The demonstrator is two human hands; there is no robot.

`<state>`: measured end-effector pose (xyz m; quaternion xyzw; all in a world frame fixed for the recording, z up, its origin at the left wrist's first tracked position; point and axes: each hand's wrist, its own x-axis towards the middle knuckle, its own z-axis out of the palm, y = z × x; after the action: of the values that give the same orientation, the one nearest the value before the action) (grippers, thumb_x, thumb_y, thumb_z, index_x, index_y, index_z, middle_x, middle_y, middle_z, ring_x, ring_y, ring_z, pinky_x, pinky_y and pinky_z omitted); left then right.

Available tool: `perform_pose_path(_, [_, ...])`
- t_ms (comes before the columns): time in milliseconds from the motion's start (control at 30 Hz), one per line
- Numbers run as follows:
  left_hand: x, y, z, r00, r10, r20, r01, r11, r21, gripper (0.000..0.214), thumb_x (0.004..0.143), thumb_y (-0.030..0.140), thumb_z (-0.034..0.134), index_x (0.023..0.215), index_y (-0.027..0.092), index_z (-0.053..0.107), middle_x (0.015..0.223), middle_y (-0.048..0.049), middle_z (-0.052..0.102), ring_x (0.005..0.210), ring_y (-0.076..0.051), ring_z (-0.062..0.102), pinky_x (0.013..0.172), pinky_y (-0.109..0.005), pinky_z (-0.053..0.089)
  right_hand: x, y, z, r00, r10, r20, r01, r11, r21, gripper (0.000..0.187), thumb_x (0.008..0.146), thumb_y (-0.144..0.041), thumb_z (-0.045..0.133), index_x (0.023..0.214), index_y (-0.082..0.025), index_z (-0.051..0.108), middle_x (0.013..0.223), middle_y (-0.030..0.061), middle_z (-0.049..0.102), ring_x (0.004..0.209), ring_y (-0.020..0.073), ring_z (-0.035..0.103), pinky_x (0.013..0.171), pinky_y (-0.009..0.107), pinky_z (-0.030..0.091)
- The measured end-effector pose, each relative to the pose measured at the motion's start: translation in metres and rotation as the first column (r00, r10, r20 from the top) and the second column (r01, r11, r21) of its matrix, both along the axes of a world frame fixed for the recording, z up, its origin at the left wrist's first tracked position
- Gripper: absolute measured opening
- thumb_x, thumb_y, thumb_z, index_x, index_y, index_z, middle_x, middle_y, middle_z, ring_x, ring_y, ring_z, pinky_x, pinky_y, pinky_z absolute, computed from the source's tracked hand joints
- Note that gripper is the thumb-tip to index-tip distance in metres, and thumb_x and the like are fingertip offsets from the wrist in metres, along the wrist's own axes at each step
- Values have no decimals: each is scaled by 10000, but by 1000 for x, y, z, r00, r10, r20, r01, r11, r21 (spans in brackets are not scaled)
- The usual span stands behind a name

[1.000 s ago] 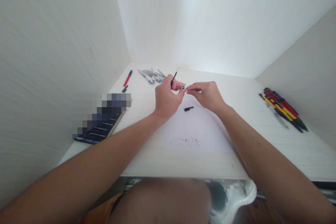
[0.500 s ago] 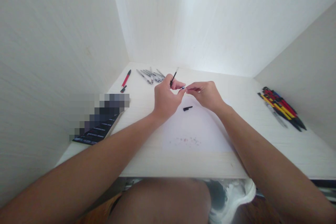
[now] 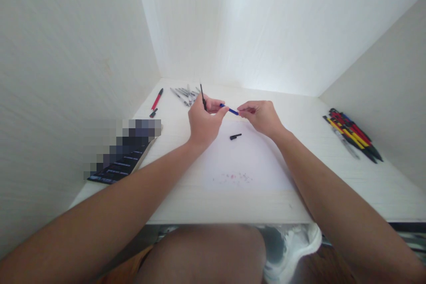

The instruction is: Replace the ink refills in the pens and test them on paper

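A desk (image 3: 333, 186) bears paper (image 3: 244, 155). By the paper's far edge, the left hand (image 3: 203, 122) and right hand (image 3: 265, 117) pinch a blue tube (image 3: 230, 109).

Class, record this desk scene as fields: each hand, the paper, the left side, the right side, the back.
Left hand: holds a slim black stick and one end of a blue tube
Right hand: pinches the tube's other end
Paper: bears a black cap and small specks
Left side: red pen
Right side: multicoloured pen pile
Back: clear pens, partly hidden
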<state>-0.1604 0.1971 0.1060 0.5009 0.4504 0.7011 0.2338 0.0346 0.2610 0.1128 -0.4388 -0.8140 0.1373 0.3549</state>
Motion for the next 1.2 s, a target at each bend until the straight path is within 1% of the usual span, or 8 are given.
perform_pose_path(100, [-2, 4, 2, 993, 31, 110, -22, 996, -84, 491, 737, 16, 817, 742, 233, 377, 845, 3, 755, 790, -152, 737, 749, -294, 611, -1, -2, 1, 1000, 6, 2, -6, 1000, -11, 127, 866, -181, 724, 885, -201, 848, 863, 46, 823, 772, 210, 740, 774, 358, 565])
perform_pose_path(200, [-3, 5, 2, 986, 50, 159, -27, 990, -139, 487, 734, -19, 798, 743, 233, 381, 841, 2, 750, 794, -156, 741, 745, -299, 615, -2, -4, 2, 1000, 15, 2, -15, 1000, -17, 125, 870, -194, 718, 869, -201, 842, 856, 45, 819, 771, 206, 733, 781, 355, 563])
perform_pose_path(333, [-3, 5, 3, 984, 55, 167, -23, 981, -192, 470, 743, -34, 772, 743, 234, 386, 840, 4, 747, 808, -169, 746, 774, -327, 626, -1, -3, 2, 1000, 24, -2, -24, 1000, -15, 130, 880, -222, 714, 869, -201, 842, 862, 51, 818, 782, 211, 733, 797, 364, 565])
perform_pose_path(533, [-4, 6, 2, 981, 115, 155, -81, 974, -212, 454, 730, -27, 773, 736, 233, 401, 841, 7, 741, 844, -183, 744, 845, -368, 628, 1, 0, -1, 999, 25, -33, -26, 1000, -16, 124, 881, -245, 732, 898, -200, 846, 891, 60, 824, 800, 219, 743, 802, 370, 572])
perform_pose_path(667, [-3, 5, 1, 986, 102, 129, -70, 970, -233, 448, 742, -5, 774, 742, 237, 397, 855, -1, 745, 877, -192, 748, 889, -386, 627, -2, -5, 3, 1000, 20, -9, -20, 1000, -17, 133, 885, -223, 715, 886, -197, 845, 889, 57, 825, 806, 218, 746, 821, 367, 573])
perform_pose_path(900, [-1, 4, 1, 984, 68, 163, -21, 962, -273, 461, 734, -22, 783, 742, 232, 398, 834, -2, 744, 791, -166, 739, 798, -346, 621, -3, -7, 6, 999, 37, -9, -37, 999, 1, 166, 880, -205, 687, 876, -212, 853, 913, 57, 830, 839, 233, 758, 852, 383, 583])
perform_pose_path(1067, [0, 3, 0, 980, 31, 198, 33, 948, -315, 471, 718, -3, 792, 751, 229, 384, 802, 8, 738, 694, -144, 710, 653, -300, 562, -1, -2, 5, 990, 2, -140, -10, 998, -56, 181, 860, -240, 697, 915, -210, 867, 903, 63, 830, 863, 259, 772, 871, 430, 608])
perform_pose_path(1200, [0, 4, -7, 983, -27, 182, 82, 950, -300, 473, 698, 34, 810, 763, 227, 384, 779, 17, 737, 691, -140, 705, 667, -293, 548, 0, 2, 7, 963, 13, -271, -37, 996, -85, 180, 837, -269, 736, 935, -202, 872, 931, 78, 831, 881, 263, 779, 898, 454, 624])
